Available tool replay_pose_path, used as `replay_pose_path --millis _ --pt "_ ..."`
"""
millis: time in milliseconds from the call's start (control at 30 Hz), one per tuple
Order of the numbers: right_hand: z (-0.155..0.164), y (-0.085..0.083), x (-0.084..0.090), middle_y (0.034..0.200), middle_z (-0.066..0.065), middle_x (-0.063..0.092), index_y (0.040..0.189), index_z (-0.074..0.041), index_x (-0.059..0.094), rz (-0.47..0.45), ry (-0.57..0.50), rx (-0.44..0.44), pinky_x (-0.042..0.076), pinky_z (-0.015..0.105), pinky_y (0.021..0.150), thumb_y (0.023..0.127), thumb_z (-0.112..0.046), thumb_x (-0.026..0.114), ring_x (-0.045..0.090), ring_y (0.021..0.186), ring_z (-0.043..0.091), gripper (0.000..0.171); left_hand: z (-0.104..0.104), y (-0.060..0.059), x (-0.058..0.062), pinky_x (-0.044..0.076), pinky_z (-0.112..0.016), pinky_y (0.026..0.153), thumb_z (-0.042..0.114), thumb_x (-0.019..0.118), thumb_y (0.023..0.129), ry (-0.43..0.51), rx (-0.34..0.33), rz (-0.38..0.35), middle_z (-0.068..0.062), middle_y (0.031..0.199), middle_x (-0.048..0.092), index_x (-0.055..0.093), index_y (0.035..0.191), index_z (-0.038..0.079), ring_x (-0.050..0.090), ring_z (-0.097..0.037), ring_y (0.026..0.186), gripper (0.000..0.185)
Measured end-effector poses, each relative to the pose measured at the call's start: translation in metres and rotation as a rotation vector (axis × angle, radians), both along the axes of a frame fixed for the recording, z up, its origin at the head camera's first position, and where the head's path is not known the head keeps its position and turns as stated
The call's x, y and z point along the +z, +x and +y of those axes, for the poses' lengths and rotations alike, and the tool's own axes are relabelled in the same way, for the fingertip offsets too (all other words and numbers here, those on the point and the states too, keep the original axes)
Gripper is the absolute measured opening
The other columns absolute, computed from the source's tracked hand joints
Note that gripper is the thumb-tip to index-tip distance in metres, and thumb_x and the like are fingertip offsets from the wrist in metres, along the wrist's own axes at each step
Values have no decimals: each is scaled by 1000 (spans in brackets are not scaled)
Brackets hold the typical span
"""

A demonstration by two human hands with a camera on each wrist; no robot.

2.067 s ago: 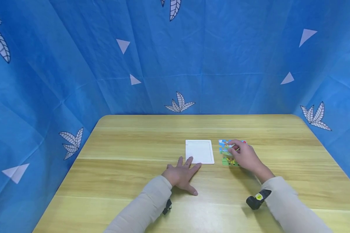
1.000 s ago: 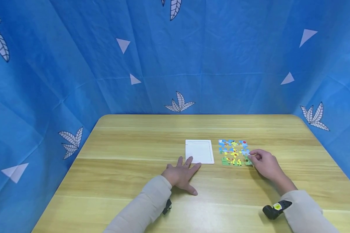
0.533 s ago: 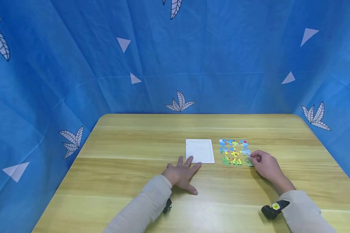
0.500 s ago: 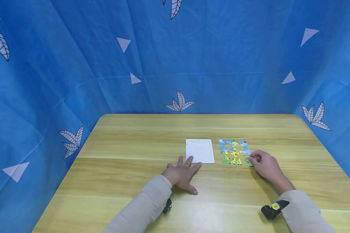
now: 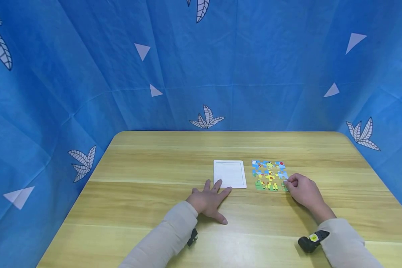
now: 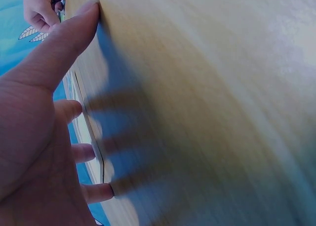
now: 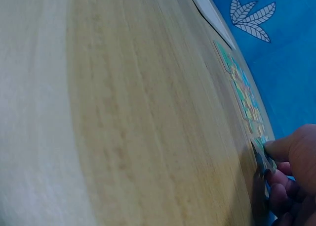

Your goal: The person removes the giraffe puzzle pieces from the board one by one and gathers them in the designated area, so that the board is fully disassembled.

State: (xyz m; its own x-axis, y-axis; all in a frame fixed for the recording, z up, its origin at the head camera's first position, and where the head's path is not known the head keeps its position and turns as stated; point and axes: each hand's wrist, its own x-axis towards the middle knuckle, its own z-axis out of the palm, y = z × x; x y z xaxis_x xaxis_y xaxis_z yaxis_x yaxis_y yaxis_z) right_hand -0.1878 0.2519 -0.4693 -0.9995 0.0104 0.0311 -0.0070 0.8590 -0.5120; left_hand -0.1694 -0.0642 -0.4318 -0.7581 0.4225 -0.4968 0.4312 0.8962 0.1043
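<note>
A white puzzle tray (image 5: 229, 173) lies flat on the wooden table (image 5: 147, 175), with several colourful puzzle pieces (image 5: 268, 175) laid out in a grid just to its right. My left hand (image 5: 208, 200) lies flat and spread on the table, its fingertips at the tray's near left corner (image 6: 101, 161). My right hand (image 5: 301, 190) is at the grid's near right corner and pinches a green puzzle piece (image 5: 284, 185) between thumb and finger; in the right wrist view the piece (image 7: 260, 158) is tilted up off the wood.
Blue cloth with white leaf and triangle prints (image 5: 201, 67) walls the table on three sides. Bare wood stretches to the left (image 5: 137, 175) and along the near edge. Black wrist cameras (image 5: 308, 240) sit on both sleeves.
My right hand moved from over the grid's middle to its near right corner and took hold of the green corner piece. The left hand has stayed put.
</note>
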Motion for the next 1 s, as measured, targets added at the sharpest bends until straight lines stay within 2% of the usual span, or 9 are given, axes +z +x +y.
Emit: replay_pose_path --millis 733,867,1000 --pt "-2 -2 -1 80 11 62 94 3 59 -10 5 -4 42 35 64 89 -24 56 55 72 22 27 -2 -3 -3 27 -64 97 67 67 66 8 3 -2 -2 157 5 10 146 40 8 -36 142 102" --pt "1 -3 2 82 13 63 95 3 59 -4 -12 -1 41 33 63 90 -25 54 56 73 22 29 -2 -2 -3 28 -63 96 68 65 67 -2 2 6 -1 157 5 9 146 41 9 -36 142 101" --pt "9 -6 7 88 16 64 101 4 59 23 -22 0 44 37 65 92 -26 52 58 79 27 32 -5 -5 -4 29 -64 95 69 62 69 19 -10 45 -2 157 2 5 146 42 13 -37 141 100"
